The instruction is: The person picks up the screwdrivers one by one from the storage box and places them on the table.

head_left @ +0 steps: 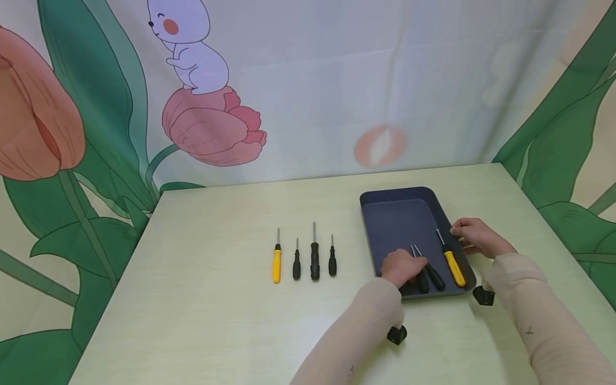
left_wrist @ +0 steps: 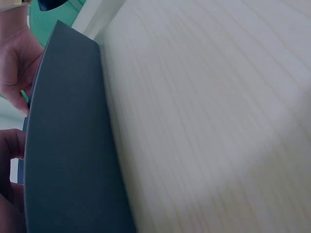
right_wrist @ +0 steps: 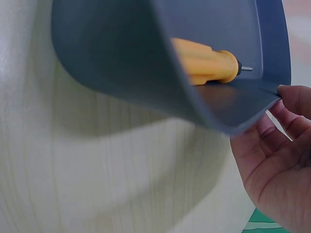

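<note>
A dark grey tray lies at the right of the table. In it are a yellow-handled screwdriver by the right wall and two black-handled screwdrivers, one lying next to the other. My left hand reaches into the near left part of the tray, its fingers pinching the leftmost black screwdriver and partly covering it. In the left wrist view the tray's outer wall hides most of that hand. My right hand pinches the tray's right rim, thumb on the edge and fingers beneath.
Left of the tray, several screwdrivers lie in a row on the table: a yellow one, a short black one, a longer black one and another black one. A printed curtain hangs behind the table's far edge.
</note>
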